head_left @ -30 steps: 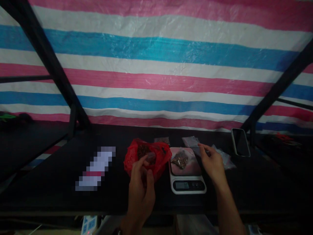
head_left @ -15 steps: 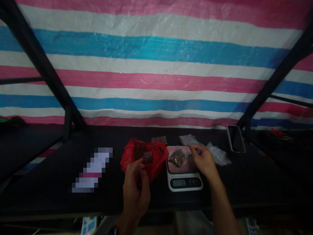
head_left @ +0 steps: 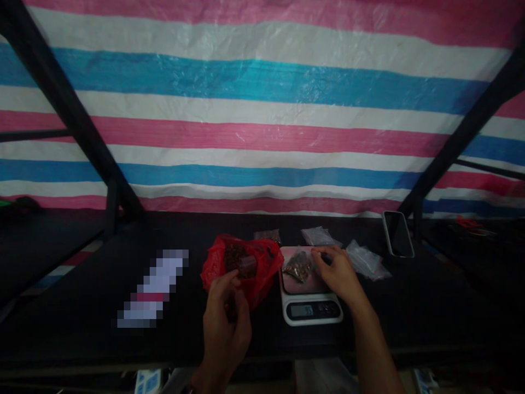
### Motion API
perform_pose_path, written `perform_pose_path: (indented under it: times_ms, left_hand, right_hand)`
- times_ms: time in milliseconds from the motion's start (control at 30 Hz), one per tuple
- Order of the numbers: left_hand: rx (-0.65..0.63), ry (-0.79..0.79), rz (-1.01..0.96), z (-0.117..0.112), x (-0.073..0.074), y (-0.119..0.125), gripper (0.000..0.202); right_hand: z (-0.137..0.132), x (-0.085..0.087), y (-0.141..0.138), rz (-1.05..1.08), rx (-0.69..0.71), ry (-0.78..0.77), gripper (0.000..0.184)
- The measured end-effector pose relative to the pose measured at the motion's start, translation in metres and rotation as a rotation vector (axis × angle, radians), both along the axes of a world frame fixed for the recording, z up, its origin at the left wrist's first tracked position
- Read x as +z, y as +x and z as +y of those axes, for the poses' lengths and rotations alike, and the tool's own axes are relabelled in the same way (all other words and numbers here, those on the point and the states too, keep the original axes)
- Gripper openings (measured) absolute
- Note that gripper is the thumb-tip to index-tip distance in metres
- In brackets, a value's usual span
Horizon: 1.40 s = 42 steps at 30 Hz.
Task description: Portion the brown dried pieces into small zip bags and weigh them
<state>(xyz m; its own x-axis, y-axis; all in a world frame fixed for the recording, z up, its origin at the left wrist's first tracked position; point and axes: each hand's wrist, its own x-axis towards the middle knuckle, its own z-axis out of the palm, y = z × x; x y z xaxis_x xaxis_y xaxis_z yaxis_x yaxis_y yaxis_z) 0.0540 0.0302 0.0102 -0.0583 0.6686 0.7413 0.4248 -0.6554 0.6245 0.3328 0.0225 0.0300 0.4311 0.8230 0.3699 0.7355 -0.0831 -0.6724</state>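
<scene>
On digital scale (head_left: 310,297): filled clear pouch (head_left: 298,268), probably light, limp, slippery; best pinched near top. Beside it, right hand (head_left: 338,275); at red bag (head_left: 268,264), left hand (head_left: 226,317). Cannot tell either grip.

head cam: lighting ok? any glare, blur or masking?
Head view: dim, darkest around the table; head view: faint glare on the sheet; head view: digits on the scale small and soft; head view: pixelated patch left of the red bag, content hidden.

Red bag (head_left: 262,287), white-rimmed scale (head_left: 285,313), striped sheet (head_left: 262,137)
</scene>
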Motion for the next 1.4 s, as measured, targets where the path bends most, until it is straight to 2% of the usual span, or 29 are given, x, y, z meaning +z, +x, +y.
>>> perform_pose_path:
  times_ms: [167, 267, 333, 367, 500, 600, 700, 767, 833, 900, 967, 1067, 1233, 1400]
  left_hand:
    - [-0.005, 0.058, -0.001, 0.0, 0.005, -0.001, 0.03]
    - [-0.021, 0.069, -0.013, -0.006, 0.012, 0.004, 0.027]
    - [-0.037, 0.034, -0.016, -0.014, 0.016, 0.012, 0.028]
    - [-0.05, 0.003, -0.01, -0.019, 0.017, 0.017, 0.033]
    - [-0.118, -0.24, -0.05, -0.039, 0.008, 0.037, 0.08]
    - [-0.147, -0.462, -0.256, -0.043, 0.0, 0.042, 0.08]
    - [-0.091, -0.578, -0.445, -0.037, 0.003, 0.034, 0.066]
    - [0.015, -0.569, -0.497, -0.03, 0.012, 0.024, 0.058]
    - [0.118, -0.526, -0.508, -0.024, 0.02, 0.012, 0.053]
    - [0.17, -0.507, -0.502, -0.018, 0.024, 0.0, 0.053]
    - [0.184, -0.527, -0.491, -0.014, 0.024, -0.011, 0.053]
    - [0.183, -0.571, -0.484, -0.011, 0.021, -0.025, 0.055]
    - [0.162, -0.552, -0.454, -0.008, 0.019, -0.037, 0.054]
    - [0.164, -0.465, -0.386, -0.01, 0.018, -0.036, 0.047]
  right_hand:
    - [-0.001, 0.007, 0.0, 0.02, 0.007, -0.01, 0.033]
    - [-0.009, 0.027, -0.007, 0.092, 0.087, 0.015, 0.032]
    - [-0.018, 0.046, -0.018, 0.197, 0.21, 0.022, 0.031]
    - [-0.023, 0.057, -0.026, 0.242, 0.287, 0.009, 0.029]
    - [-0.034, 0.091, -0.072, 0.357, 0.538, -0.07, 0.02]
    - [-0.031, 0.099, -0.108, 0.423, 0.704, -0.209, 0.016]
    - [-0.017, 0.094, -0.127, 0.429, 0.777, -0.21, 0.017]
    - [-0.002, 0.084, -0.13, 0.355, 0.686, -0.104, 0.014]
    - [0.014, 0.071, -0.131, 0.19, 0.539, -0.037, 0.014]
    - [0.027, 0.057, -0.133, 0.011, 0.462, -0.072, 0.023]
    - [0.036, 0.047, -0.139, -0.116, 0.454, -0.162, 0.034]
    - [0.042, 0.041, -0.154, -0.223, 0.433, -0.269, 0.04]
    - [0.045, 0.042, -0.174, -0.204, 0.481, -0.311, 0.037]
    - [0.045, 0.039, -0.163, -0.084, 0.411, -0.301, 0.037]
